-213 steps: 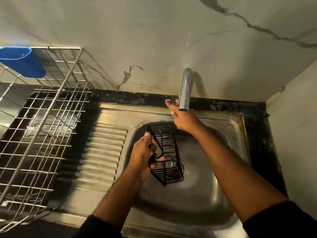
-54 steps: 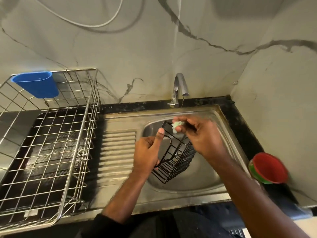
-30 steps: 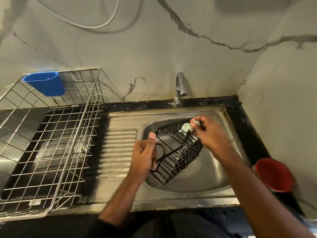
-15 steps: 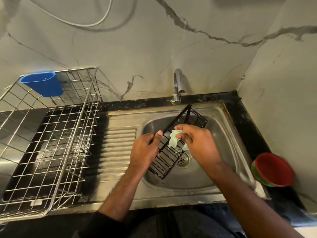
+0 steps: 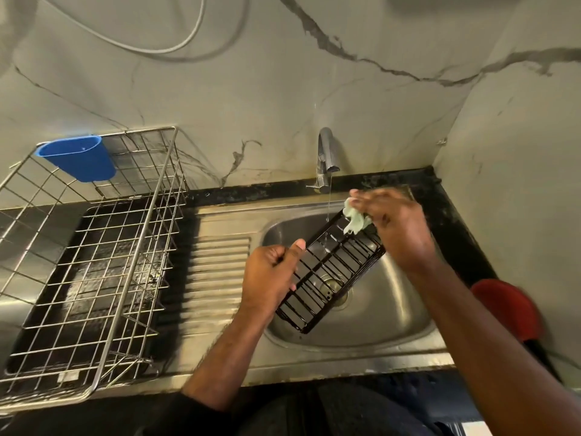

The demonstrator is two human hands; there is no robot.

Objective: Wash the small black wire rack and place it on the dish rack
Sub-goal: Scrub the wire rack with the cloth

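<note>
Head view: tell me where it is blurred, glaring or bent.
Head view: the right hand with its cloth and the red bowl are motion-blurred; the left hand and black rack are sharper; glare streaks the sink; wide-angle distortion bends the dish rack.

Left hand (image 5: 272,278) clenched (thumb up), right hand (image 5: 397,229) pinching, fingers curled.
</note>
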